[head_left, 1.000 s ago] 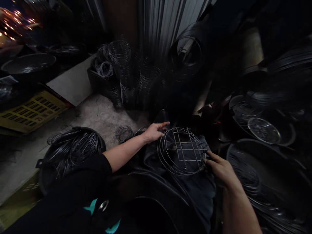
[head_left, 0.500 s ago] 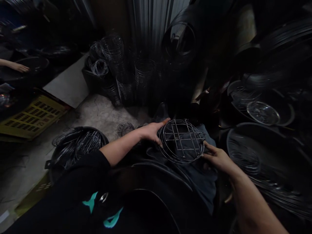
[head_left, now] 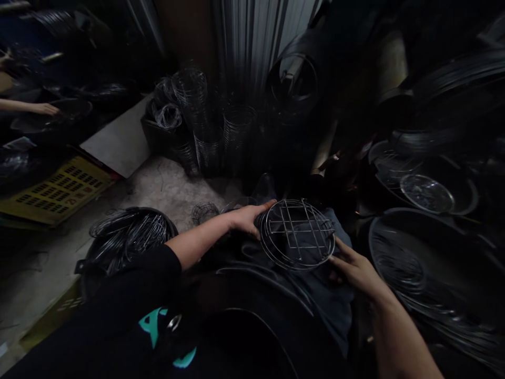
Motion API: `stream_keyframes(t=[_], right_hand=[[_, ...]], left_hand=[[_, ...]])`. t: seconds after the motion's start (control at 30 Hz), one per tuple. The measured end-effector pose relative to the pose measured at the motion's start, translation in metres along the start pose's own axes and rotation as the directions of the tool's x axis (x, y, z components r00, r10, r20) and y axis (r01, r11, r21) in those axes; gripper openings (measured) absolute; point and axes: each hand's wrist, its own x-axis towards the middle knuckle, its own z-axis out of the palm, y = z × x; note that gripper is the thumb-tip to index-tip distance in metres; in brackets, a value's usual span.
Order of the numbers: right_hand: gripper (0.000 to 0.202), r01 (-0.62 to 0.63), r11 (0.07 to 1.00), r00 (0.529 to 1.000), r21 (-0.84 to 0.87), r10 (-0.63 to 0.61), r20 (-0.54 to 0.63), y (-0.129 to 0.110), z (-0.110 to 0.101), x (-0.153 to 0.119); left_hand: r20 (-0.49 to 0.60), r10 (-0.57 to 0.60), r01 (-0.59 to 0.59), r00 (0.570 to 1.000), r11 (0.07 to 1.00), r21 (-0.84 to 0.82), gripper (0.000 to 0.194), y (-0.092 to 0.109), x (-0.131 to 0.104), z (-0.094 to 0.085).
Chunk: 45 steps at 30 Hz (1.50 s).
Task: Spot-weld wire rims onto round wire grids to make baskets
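A round wire rack (head_left: 299,232), made of rings with crossed wires over the top, is held above my lap between both hands. My left hand (head_left: 251,218) grips its left rim, thumb and fingers closed around the side. At the right rim, my right hand (head_left: 358,268) pinches the wire between thumb and fingers; some of its fingers are hidden. Dark blue cloth (head_left: 331,310) lies beneath the rack.
Left of me stands a black bucket (head_left: 132,237) full of bent wire pieces. Black tubs (head_left: 434,247) with wire rings are at the right. Wire baskets (head_left: 208,145) stand stacked ahead. A yellow crate (head_left: 59,189) and a co-worker's hand (head_left: 46,109) appear far left.
The whole view has shifted slightly, so things sit a little lower in the picture. Both hands keep their hold on the wire rack, which has barely moved between them.
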Motion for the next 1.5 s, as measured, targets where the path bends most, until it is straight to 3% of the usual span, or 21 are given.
stream_keyframes(t=[0.07, 0.13, 0.2, 0.27, 0.4, 0.7, 0.83, 0.97, 1.1, 1.2, 1.3, 1.4, 1.5], right_hand=[[0.094, -0.012, 0.982, 0.998, 0.187, 0.023, -0.053, -0.001, -0.004, -0.005], [0.097, -0.013, 0.946, 0.993, 0.325, 0.05, -0.106, -0.005, -0.004, -0.009], [0.1, -0.026, 0.93, 0.993, 0.367, 0.066, -0.097, -0.013, 0.001, -0.012], [0.1, -0.028, 0.933, 0.994, 0.36, 0.063, -0.086, -0.021, 0.01, -0.014], [0.095, 0.052, 0.931, 0.989, 0.361, 0.002, -0.148, -0.029, 0.022, -0.012], [0.074, 0.113, 0.946, 0.958, 0.305, -0.022, -0.288, -0.026, 0.018, -0.007], [0.074, 0.137, 0.953, 0.954, 0.272, -0.052, -0.296, -0.028, 0.02, -0.008], [0.072, 0.13, 0.986, 0.958, 0.102, -0.098, -0.27, -0.024, 0.018, -0.006], [0.062, 0.177, 0.968, 0.949, -0.177, -0.216, -0.23, -0.014, 0.008, -0.001], [0.07, 0.232, 0.935, 0.958, -0.268, -0.268, -0.104, -0.01, -0.001, -0.003], [0.082, 0.248, 0.912, 0.964, -0.326, -0.265, -0.007, -0.009, -0.005, -0.01], [0.09, 0.221, 0.89, 0.964, -0.398, -0.261, -0.047, -0.007, 0.001, -0.015], [0.09, 0.198, 0.873, 0.954, -0.447, -0.276, -0.117, 0.002, 0.009, -0.015]], left_hand=[[0.028, -0.052, 0.056, 0.998, 0.976, -0.212, 0.094, 0.003, 0.006, -0.009], [-0.068, -0.138, 0.102, 0.988, 0.919, -0.381, 0.075, 0.009, 0.016, -0.015], [-0.181, -0.19, 0.093, 0.965, 0.892, -0.442, 0.063, 0.015, 0.028, -0.016], [-0.196, -0.187, 0.084, 0.963, 0.894, -0.44, 0.058, 0.021, 0.04, -0.013], [-0.105, -0.163, 0.097, 0.981, 0.882, -0.462, 0.067, 0.027, 0.052, -0.004], [-0.147, -0.084, -0.001, 0.986, 0.865, -0.502, 0.082, 0.02, 0.044, 0.001], [-0.144, -0.042, -0.037, 0.989, 0.864, -0.503, 0.083, 0.021, 0.04, 0.003], [-0.135, -0.025, -0.035, 0.991, 0.903, -0.429, 0.082, 0.022, 0.038, 0.005], [-0.089, 0.023, -0.038, 0.996, 0.984, -0.174, 0.077, 0.027, 0.035, -0.002], [0.09, 0.069, -0.062, 0.994, 0.995, -0.081, 0.084, 0.031, 0.03, -0.012], [0.235, 0.08, -0.081, 0.969, 0.997, -0.006, 0.109, 0.033, 0.023, -0.016], [0.185, 0.063, -0.089, 0.981, 0.986, 0.14, 0.128, 0.031, 0.015, -0.01], [0.125, 0.08, -0.104, 0.989, 0.976, 0.194, 0.128, 0.026, 0.01, -0.001]])
